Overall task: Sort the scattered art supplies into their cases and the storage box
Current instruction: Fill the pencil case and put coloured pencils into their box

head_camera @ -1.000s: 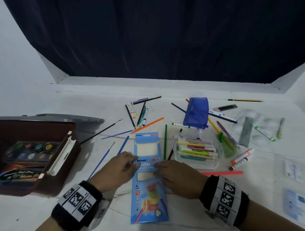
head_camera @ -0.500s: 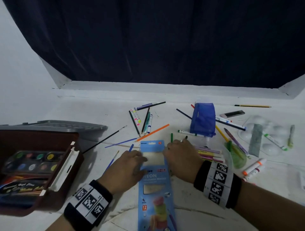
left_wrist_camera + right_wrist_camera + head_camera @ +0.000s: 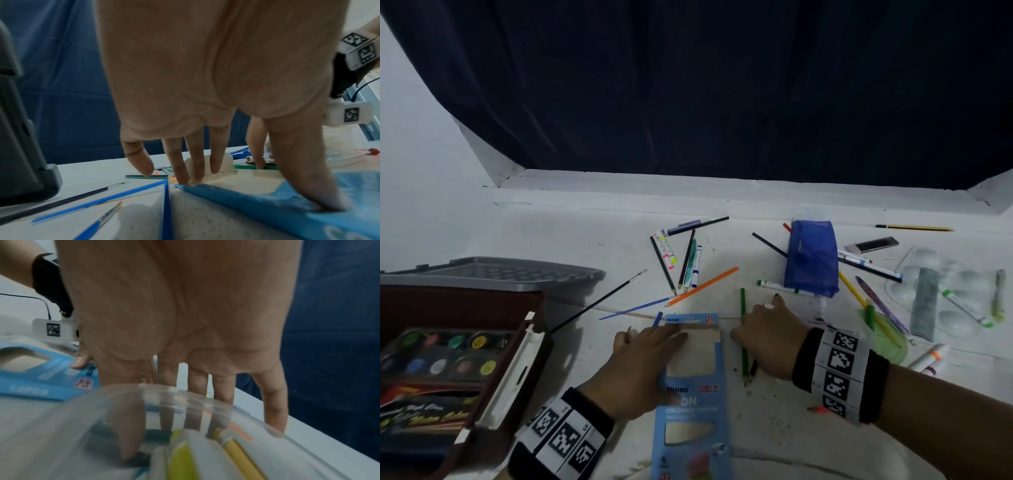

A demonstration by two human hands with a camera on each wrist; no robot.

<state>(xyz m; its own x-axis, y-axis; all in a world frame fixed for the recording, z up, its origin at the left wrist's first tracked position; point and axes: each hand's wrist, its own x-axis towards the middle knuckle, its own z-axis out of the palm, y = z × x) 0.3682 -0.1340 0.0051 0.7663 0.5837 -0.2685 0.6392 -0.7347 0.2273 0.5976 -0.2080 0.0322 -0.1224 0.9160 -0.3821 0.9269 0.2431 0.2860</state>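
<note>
A light-blue coloured-pencil box [image 3: 695,404] lies flat in front of me. My left hand [image 3: 661,363] rests on its top left part, fingers straight and thumb pressing the cardboard [image 3: 267,199]. Just right of the box, my right hand [image 3: 756,318] is spread over a green pencil [image 3: 743,305] and a dark pencil beside it. Its fingers point down to the table and its thumb touches the dark green shaft [image 3: 156,434]. A clear marker case [image 3: 185,389] with several markers lies under my right wrist, mostly hidden in the head view.
An open brown case with a watercolour set [image 3: 441,353] and a grey storage box lid [image 3: 493,274] stand at the left. Loose brushes [image 3: 599,301], an orange pencil [image 3: 702,287], markers [image 3: 681,257], a blue pouch [image 3: 811,257], a clear palette [image 3: 945,291] and paint tubes [image 3: 928,356] are scattered beyond.
My right hand has left the pencil box and moved right and forward onto the green pencil. My left hand slid up along the box towards its top edge.
</note>
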